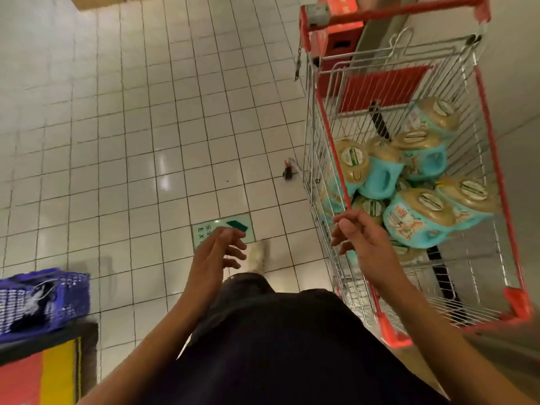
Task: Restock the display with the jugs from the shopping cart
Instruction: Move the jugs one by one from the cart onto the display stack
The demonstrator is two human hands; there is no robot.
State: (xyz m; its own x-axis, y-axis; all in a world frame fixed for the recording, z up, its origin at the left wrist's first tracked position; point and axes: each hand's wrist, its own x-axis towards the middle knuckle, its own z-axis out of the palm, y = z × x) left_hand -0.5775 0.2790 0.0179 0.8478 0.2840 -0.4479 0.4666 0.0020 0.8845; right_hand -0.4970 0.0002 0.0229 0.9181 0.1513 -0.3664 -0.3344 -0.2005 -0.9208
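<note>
- The shopping cart (330, 147) fills the right side of the frame, a wire basket with red trim and a red handle bar at the top right.
- The jugs (420, 220) lie heaped in the cart's basket, right of centre: turquoise bodies with tan caps, tipped at different angles and touching one another.
- One jug with an open handle loop (380, 179) sits in the middle of the heap, just beside a tan-capped one pressed against the cart's near wire wall.
- The right hand (355, 235) is at lower centre-right, over the cart's near red rim, fingers loosely curled and apart, clasping nothing.
- The left hand (216, 252) is at lower centre, over the floor and well apart from the cart, fingers spread and empty.
- A white tiled floor (117, 141) covers the left and centre of the frame, with a green floor sticker (242, 229) just above the left hand.
- A pale shoe (258, 255) shows beside the left hand's fingertips, above the dark clothing at the bottom centre.
- A blue plastic crate (43, 299) sits at the lower left edge, on a dark ledge.
</note>
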